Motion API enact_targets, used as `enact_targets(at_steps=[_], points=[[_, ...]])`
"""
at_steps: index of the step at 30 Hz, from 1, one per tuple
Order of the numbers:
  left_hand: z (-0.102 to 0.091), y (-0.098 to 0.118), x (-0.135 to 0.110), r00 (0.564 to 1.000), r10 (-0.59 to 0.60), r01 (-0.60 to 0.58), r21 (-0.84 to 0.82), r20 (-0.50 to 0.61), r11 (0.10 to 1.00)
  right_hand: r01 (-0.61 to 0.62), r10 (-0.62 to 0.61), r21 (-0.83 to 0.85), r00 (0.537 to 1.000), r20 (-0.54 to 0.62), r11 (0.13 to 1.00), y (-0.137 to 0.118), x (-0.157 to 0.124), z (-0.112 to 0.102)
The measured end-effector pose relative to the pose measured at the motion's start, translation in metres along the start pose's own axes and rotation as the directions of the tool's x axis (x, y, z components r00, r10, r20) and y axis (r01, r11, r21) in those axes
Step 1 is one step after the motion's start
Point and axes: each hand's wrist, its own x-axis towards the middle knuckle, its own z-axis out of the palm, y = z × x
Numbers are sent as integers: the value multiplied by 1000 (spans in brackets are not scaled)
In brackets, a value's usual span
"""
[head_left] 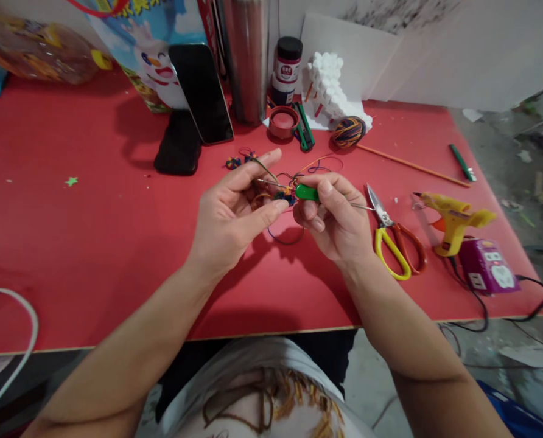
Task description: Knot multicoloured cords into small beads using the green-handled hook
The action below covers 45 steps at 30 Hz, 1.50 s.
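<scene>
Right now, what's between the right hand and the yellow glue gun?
Head view: the scissors, one handle yellow, one red, lie on the red table between the right hand and glue gun.

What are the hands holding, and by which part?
The right hand holds a thin metal crochet hook by its flat green grip; the left hand pinches a small multicoloured yarn piece, exact spot unclear.

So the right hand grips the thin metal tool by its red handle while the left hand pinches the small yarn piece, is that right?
Not quite: the handle is green, not red, as the head view shows. The right hand does grip the tool by it, and the left hand pinches the small yarn piece.
</scene>
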Motion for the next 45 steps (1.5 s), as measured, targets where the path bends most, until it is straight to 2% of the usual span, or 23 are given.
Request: enact_targets(at_steps=[5, 11, 15, 22, 26, 29, 36, 45], points=[[-2, -3, 0, 999, 36, -35, 42, -22, 999, -18, 17, 35, 999, 40, 999, 1, 1, 0], [-5, -7, 5, 983, 163, -151, 132, -81, 980, -90, 80, 97, 991, 103, 991, 2, 1, -1], [-5, -9, 8, 975, 204, -200, 60, -85, 978, -129, 106, 156, 983, 149, 979, 2, 3, -4], [-4, -5, 9, 986, 138, -145, -69, -97, 987, -147, 120, 195, 983, 141, 970, 0, 4, -4], [-4, -2, 9, 986, 119, -132, -112, -114, 985, -130, 107, 207, 987, 122, 970, -2, 6, -3], [-4, -1, 8, 988, 111, -119, -71, -106, 990, -125, 107, 178, 988, 108, 976, -2, 6, -3], [-3, -4, 8, 978, 196, -196, 0, -67, 981, -113, 88, 157, 984, 157, 981, -1, 4, -6], [0, -7, 7, 960, 277, -275, 53, -34, 960, 38, -55, 71, 968, 245, 997, -2, 3, -14]])
